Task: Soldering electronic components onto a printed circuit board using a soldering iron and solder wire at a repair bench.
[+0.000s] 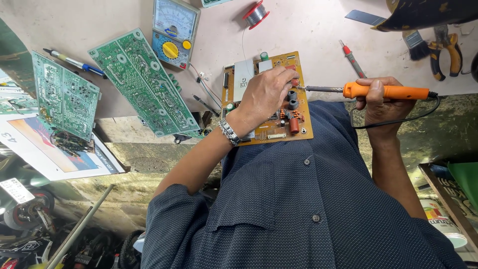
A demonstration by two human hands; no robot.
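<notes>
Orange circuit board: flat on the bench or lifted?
Flat. The orange circuit board lies component-side up on the bench edge, left hand resting on it.

I see two green circuit boards, one leaning across the table edge and another left of it. A multimeter with a yellow dial lies near a solder spool. A blue pen, red screwdriver, brush and orange-handled pliers lie around.
</notes>
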